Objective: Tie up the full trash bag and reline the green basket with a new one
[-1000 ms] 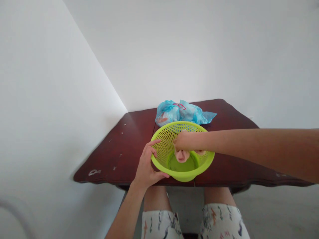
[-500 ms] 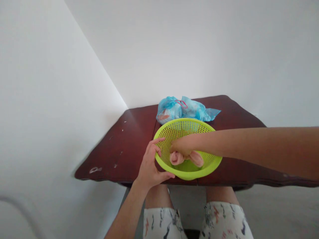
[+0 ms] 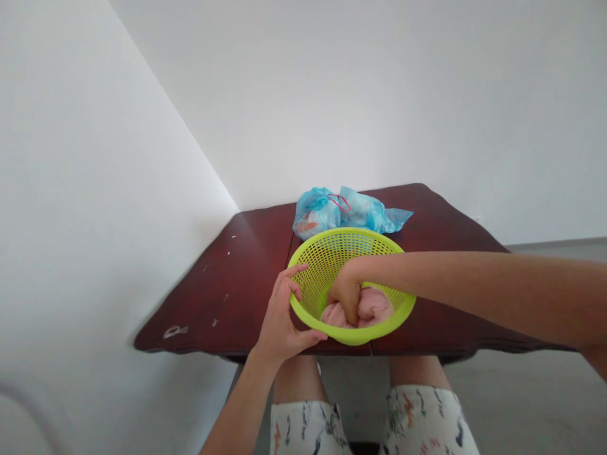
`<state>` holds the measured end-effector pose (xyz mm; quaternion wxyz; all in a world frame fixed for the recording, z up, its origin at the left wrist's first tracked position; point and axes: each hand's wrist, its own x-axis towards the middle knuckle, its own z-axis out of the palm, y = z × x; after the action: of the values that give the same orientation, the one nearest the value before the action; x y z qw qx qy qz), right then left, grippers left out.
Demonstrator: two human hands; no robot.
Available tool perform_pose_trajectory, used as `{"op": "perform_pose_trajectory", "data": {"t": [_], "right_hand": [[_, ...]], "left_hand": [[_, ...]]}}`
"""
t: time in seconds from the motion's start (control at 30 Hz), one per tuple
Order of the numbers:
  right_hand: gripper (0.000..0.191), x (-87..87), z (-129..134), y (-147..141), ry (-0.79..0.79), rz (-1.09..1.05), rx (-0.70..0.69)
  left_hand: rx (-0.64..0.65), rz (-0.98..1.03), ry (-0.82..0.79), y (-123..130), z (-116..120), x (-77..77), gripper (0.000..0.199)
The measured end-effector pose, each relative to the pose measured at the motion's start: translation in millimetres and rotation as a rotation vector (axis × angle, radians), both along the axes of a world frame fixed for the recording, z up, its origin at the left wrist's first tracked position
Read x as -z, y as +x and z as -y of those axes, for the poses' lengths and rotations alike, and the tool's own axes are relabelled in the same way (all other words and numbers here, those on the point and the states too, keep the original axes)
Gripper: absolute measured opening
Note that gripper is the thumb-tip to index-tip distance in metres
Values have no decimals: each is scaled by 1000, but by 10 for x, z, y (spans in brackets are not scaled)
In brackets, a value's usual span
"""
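The pink cloth (image 3: 377,304) lies bunched in the bottom of the basket (image 3: 353,339). It looks light, soft and hard to damage, likely to sag and unfold if lifted; a gathered fold should give the surest hold. The right grip (image 3: 347,291) reaches inside the basket, fingers down on the cloth; whether they pinch it or merely press cannot be told. The left grip (image 3: 281,319) pinches the basket's rim at its left side, which seems thin, light and slightly springy.
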<state>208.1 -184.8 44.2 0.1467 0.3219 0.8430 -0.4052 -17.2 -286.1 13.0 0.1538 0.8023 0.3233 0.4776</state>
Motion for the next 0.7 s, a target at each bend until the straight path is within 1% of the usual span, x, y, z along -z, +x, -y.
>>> {"op": "perform_pose_trajectory", "data": {"t": [0.03,0.1,0.2,0.27,0.3,0.37,0.43,0.47,0.53,0.6,0.7], "right_hand": [[39,-90,-26,-21,-39,19,-56],[34,-314,-57,-5,-30,-11,-100],[34,-666,-17,159,122,-116,-77],[35,-832,80,332,246,-195,-44],[33,-880,147,424,310,-234,-25],[29,-898,302,587,421,-292,39],[27,-829,455,699,557,-346,171],[28,-774,521,732,625,-365,248],[39,-660,627,762,754,-401,381],[51,-579,702,758,850,-448,434],[64,-554,788,707,994,-558,437]], "left_hand": [[6,8,-5,2,4,3,81],[14,21,-17,2,13,9,81],[23,17,-40,-2,22,18,83],[23,4,-48,-5,23,20,83],[21,-2,-47,-6,23,18,82],[14,-18,-43,-6,26,2,76],[8,-51,-50,-6,37,-26,68],[6,-72,-61,-6,45,-43,65],[4,-112,-91,-10,62,-74,60],[0,-137,-119,-14,73,-94,57],[-18,-151,-142,-19,64,-99,57]]}}
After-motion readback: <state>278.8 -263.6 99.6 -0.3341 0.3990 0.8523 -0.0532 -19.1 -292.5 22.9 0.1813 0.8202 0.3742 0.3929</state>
